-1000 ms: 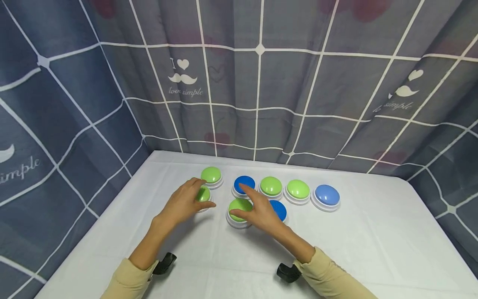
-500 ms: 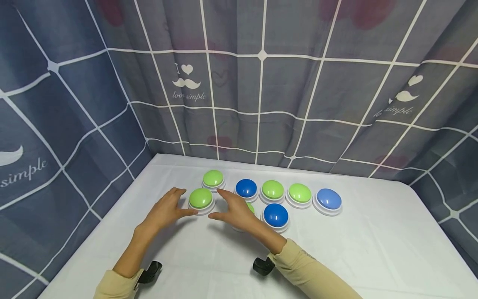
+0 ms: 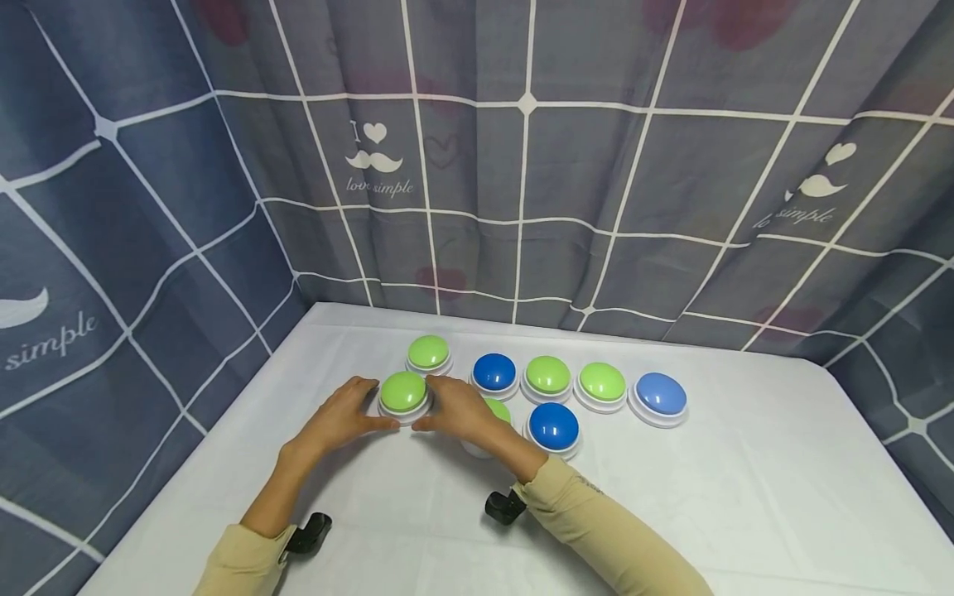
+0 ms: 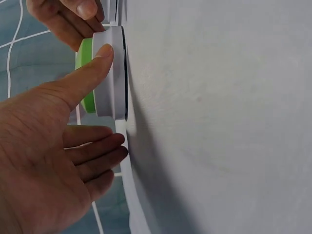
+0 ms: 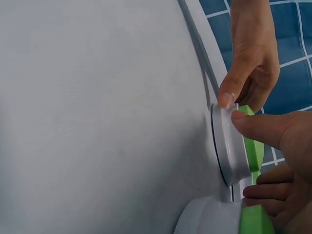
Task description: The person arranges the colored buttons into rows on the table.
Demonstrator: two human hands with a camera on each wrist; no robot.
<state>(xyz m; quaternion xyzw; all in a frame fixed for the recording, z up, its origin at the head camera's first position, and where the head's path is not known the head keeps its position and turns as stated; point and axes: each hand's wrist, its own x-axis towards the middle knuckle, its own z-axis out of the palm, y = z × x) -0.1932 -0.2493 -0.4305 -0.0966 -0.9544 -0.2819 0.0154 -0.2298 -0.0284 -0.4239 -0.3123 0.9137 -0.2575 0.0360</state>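
Note:
In the head view, a green push button (image 3: 403,391) on a round white base stands left of centre, between my two hands. My left hand (image 3: 335,418) is at its left side, thumb along the base's front edge. In the left wrist view its other fingers (image 4: 105,153) extend beside the button, apart from it. From the right comes my right hand (image 3: 462,410), its thumb (image 5: 261,127) touching the base's front in the right wrist view. Its lower fingers are loosely bent near the button's side. Whether the button is off the cloth I cannot tell.
Behind stands another green button (image 3: 428,353). My right hand partly covers a green button (image 3: 498,410), beside a blue button (image 3: 554,426). A back row holds blue (image 3: 494,372), green (image 3: 547,375), green (image 3: 602,382) and light blue (image 3: 661,393) buttons. A checked curtain (image 3: 462,165) encloses the white table (image 3: 708,497).
My right hand has moved left, off the front green button and over to the left one. My left hand has shifted slightly, and both thumbs have closed in on that button's base.

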